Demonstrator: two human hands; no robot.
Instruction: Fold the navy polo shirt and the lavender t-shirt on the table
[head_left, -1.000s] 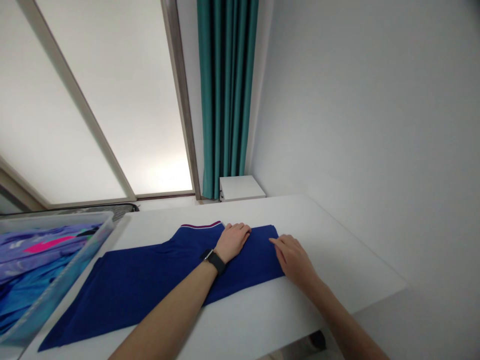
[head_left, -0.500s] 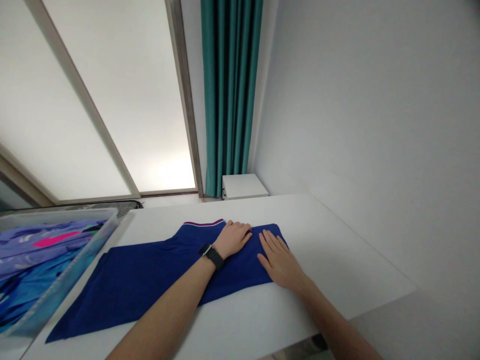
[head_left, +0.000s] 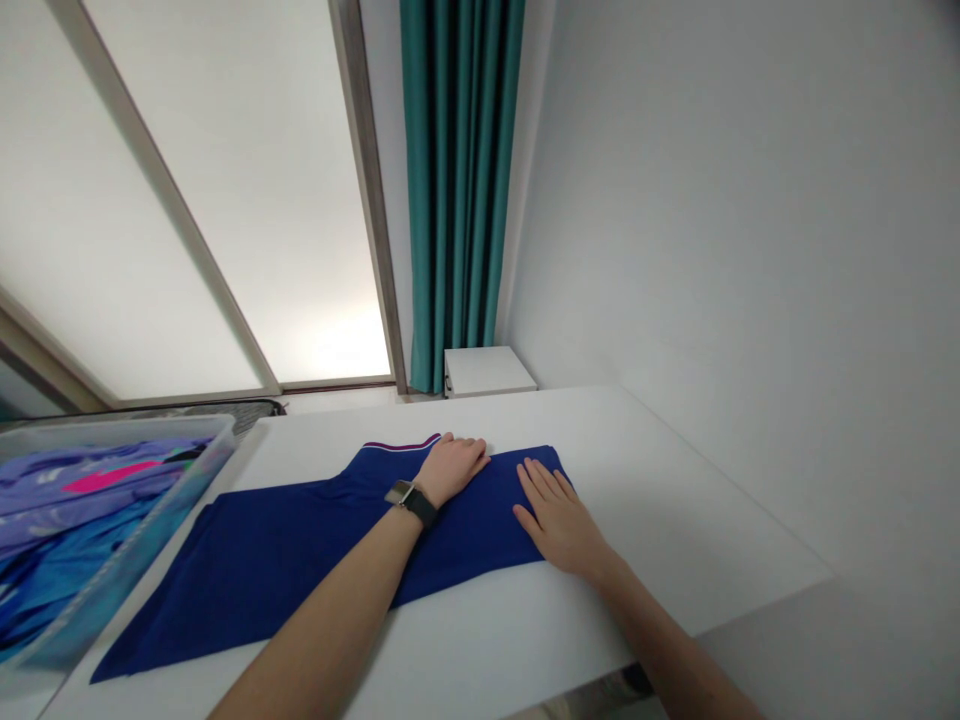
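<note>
A dark blue garment (head_left: 262,555) with a red and white trim along one upper edge lies flat and folded on the white table (head_left: 675,510). My left hand (head_left: 454,467), with a dark watch on the wrist, rests on the cloth just right of the trim, its fingers partly curled and close together. On the garment's right end lies my right hand (head_left: 555,515), palm down with fingers spread. The underside of both hands is hidden.
To the left stands a clear plastic bin (head_left: 221,440) holding purple, pink and blue clothes. Beyond the table are a small white cabinet (head_left: 487,370) and a green curtain (head_left: 461,190). A wall (head_left: 735,250) borders the table's right side.
My left hand has slid a little to the left over the cloth, and its fingers are more curled. My right hand has hardly moved.
</note>
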